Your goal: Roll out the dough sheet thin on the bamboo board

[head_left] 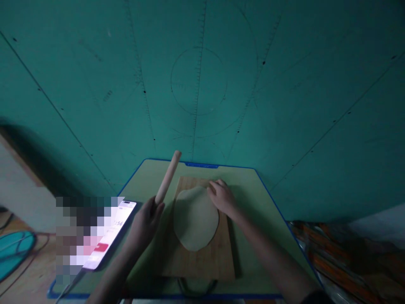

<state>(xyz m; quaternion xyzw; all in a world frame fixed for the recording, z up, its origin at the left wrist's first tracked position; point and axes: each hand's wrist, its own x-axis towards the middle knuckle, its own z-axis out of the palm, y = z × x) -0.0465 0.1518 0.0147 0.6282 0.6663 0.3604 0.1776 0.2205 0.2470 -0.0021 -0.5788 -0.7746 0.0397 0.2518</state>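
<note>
A flat, roughly round sheet of dough (194,221) lies on a wooden cutting board (202,266). Left of the board, my left hand (147,221) is wrapped around the lower end of a wooden rolling pin (168,179), which points up and away, clear of the dough. At the dough's upper right edge is my right hand (223,196), its fingers curled and pressed together against the rim. Whether the fingertips pinch the dough or only rest on it is hard to make out.
The board sits on a pale table (253,211) with blue edging. A lit phone (110,236) with a cable lies at the left. Behind rises a green wall (196,84) with drawn lines and circles. Packaged items (335,257) are at the lower right.
</note>
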